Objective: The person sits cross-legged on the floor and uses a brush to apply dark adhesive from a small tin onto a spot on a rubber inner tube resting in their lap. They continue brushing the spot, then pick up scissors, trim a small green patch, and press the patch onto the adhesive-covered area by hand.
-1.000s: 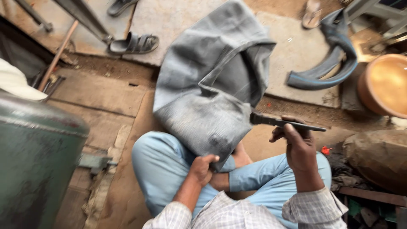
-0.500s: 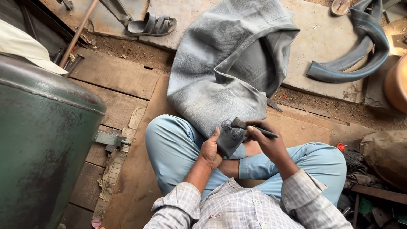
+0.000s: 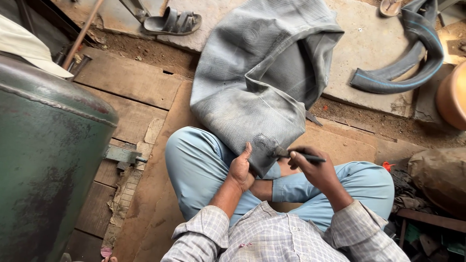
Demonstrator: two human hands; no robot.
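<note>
— What is that big grey thing?

— A large rubber inner tube [image 3: 262, 82], dusty grey, deflated and folded over on itself. Its far part lies on the stone slab and the wooden floor; its near end droops onto the lap.

— And the tool?

— A thin dark metal tool [image 3: 306, 156], lying nearly level, its tip touching the tube's near fold at a roughened round spot.

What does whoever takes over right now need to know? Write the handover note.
Left hand: grips the lower edge of the grey tube, which is draped over the knee.
Right hand: holds a thin dark tool, tip at the roughened round spot near that edge.
Second tube lies on the slab, sandal at top.
Done: spot looks scuffed.
Left: no patch visible on it.
</note>
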